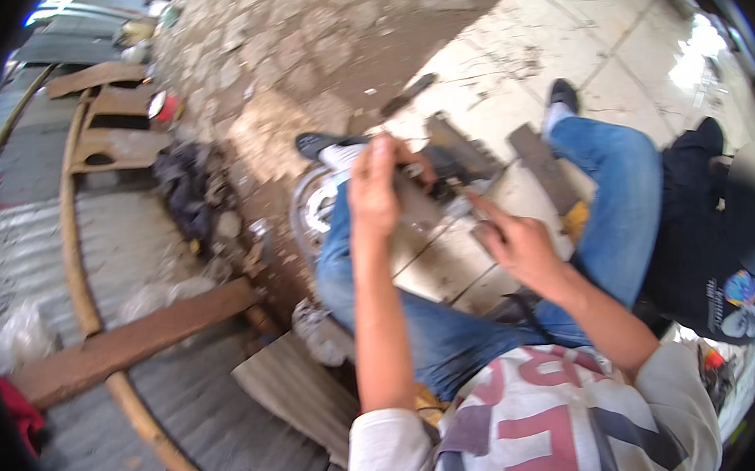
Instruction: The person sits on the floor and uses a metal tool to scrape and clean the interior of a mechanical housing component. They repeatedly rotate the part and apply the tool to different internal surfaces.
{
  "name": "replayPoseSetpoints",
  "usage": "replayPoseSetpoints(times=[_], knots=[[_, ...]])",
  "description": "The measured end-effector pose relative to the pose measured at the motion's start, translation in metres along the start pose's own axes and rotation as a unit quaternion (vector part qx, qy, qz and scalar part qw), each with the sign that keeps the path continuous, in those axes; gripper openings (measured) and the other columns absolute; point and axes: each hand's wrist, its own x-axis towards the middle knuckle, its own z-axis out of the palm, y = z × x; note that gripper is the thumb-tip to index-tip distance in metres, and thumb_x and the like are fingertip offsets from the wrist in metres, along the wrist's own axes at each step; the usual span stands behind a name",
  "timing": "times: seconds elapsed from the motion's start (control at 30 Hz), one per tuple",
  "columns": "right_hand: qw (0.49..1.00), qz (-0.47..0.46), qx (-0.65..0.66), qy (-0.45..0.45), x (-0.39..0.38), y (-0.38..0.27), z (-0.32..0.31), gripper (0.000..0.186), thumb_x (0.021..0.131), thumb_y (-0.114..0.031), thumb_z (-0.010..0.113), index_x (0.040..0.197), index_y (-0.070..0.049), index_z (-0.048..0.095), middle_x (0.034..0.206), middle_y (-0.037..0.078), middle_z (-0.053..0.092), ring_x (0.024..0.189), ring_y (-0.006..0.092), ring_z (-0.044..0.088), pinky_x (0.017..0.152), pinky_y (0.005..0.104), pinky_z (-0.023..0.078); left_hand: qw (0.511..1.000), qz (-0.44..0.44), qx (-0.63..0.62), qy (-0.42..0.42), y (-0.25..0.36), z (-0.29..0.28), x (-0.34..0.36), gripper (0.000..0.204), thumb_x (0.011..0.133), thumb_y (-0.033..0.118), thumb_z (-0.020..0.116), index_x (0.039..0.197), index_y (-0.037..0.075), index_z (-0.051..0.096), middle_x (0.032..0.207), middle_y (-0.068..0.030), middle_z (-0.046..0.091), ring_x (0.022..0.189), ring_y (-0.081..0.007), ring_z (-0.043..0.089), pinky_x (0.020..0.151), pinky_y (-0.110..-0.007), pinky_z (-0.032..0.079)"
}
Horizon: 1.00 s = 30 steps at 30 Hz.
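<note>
My left hand (375, 196) is raised in front of my left knee, the thumb side up and the fingers bent around the far end of a dark brown, flat-sided piece (419, 202). To its right, my right hand (523, 247) is closed on a slim tool whose tip reaches toward that piece; blur hides what kind it is. Just beyond the hands lies a dark grey metal-looking part (459, 151) on the tiles. A long dark bar (544, 171) rests between my legs, beside my right shin.
Round silver metal (312, 207) stands by my left leg. Corrugated sheets (37, 250), a curved wooden pole (71, 231) and a brown plank (148, 335) fill the left side. A black bag or cloth (693, 240) lies right of my knee. Stones cover the ground ahead.
</note>
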Motion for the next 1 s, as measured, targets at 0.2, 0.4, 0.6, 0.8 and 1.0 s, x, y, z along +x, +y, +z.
replayPoseSetpoints(times=[0.2, 0.4, 0.6, 0.8, 1.0], knots=[[0.999, 0.024, -0.038, -0.025, 0.005, -0.021, -0.039, 0.050, 0.087, -0.008, 0.056, 0.137, -0.015, 0.056, 0.060, 0.016, 0.061, 0.053, 0.0332, 0.063, 0.054, 0.0439, 0.051, 0.999, -0.023, 0.029, 0.003, 0.003, 0.022, 0.001, 0.048, 0.103, 0.044, 0.038, 0.085, 0.002, 0.053, 0.068, -0.0153, 0.061, 0.059, -0.0201, 0.056, 0.055, -0.032, 0.048], [0.993, 0.025, -0.114, -0.013, -0.003, -0.002, -0.054, 0.050, 0.087, -0.007, 0.054, 0.136, -0.012, 0.055, 0.061, 0.016, 0.063, 0.054, 0.0335, 0.064, 0.055, 0.0448, 0.053, 0.999, 0.000, -0.023, -0.036, -0.016, 0.029, 0.020, 0.046, 0.106, 0.035, 0.040, 0.083, -0.001, 0.056, 0.068, -0.0136, 0.061, 0.059, -0.0184, 0.056, 0.056, -0.031, 0.047], [0.991, 0.017, -0.129, -0.024, 0.013, -0.022, -0.052, 0.045, 0.090, -0.010, 0.054, 0.135, -0.007, 0.054, 0.060, 0.019, 0.062, 0.055, 0.0352, 0.065, 0.053, 0.0471, 0.053, 1.000, 0.011, 0.017, -0.001, -0.014, 0.028, 0.021, 0.044, 0.102, 0.040, 0.042, 0.085, 0.003, 0.056, 0.069, -0.0139, 0.061, 0.059, -0.0193, 0.057, 0.052, -0.031, 0.047], [0.986, 0.027, -0.159, -0.048, 0.010, -0.021, -0.060, 0.048, 0.088, -0.009, 0.056, 0.136, -0.005, 0.054, 0.059, 0.018, 0.063, 0.055, 0.0344, 0.065, 0.051, 0.0457, 0.052, 0.999, 0.007, 0.002, -0.039, -0.016, 0.029, 0.019, 0.045, 0.102, 0.039, 0.042, 0.080, 0.002, 0.055, 0.069, -0.0138, 0.060, 0.058, -0.0188, 0.055, 0.053, -0.030, 0.047], [0.990, 0.024, -0.134, -0.035, 0.012, -0.014, -0.063, 0.042, 0.092, -0.011, 0.053, 0.134, -0.009, 0.055, 0.058, 0.018, 0.061, 0.049, 0.0349, 0.061, 0.048, 0.0473, 0.050, 1.000, 0.016, 0.008, 0.002, -0.017, 0.033, 0.026, 0.049, 0.102, 0.042, 0.042, 0.078, 0.001, 0.055, 0.067, -0.0121, 0.057, 0.057, -0.0186, 0.055, 0.052, -0.030, 0.047]])
